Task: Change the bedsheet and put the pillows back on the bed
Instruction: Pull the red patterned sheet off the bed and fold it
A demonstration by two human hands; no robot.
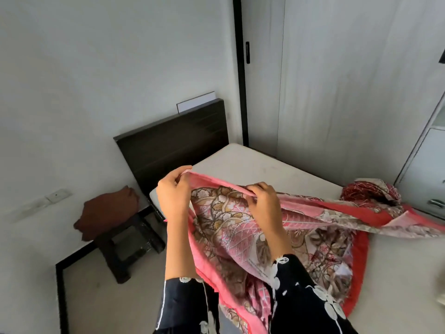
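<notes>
A pink and red patterned bedsheet point(240, 227) hangs bunched in front of me and trails to the right over the bare white mattress point(255, 165). My left hand point(173, 191) pinches a corner of its pink edge, raised near the head of the bed. My right hand point(262, 198) grips the same edge a little to the right. A second bundle of red patterned cloth point(370, 191) lies on the mattress at the right. No pillow is visible.
A dark headboard point(173, 141) stands against the white wall. Left of the bed is a dark stool point(125, 247) with a brown cloth point(108, 210) on it. White wardrobe doors point(337, 80) and a drawer unit point(431, 165) stand at the right.
</notes>
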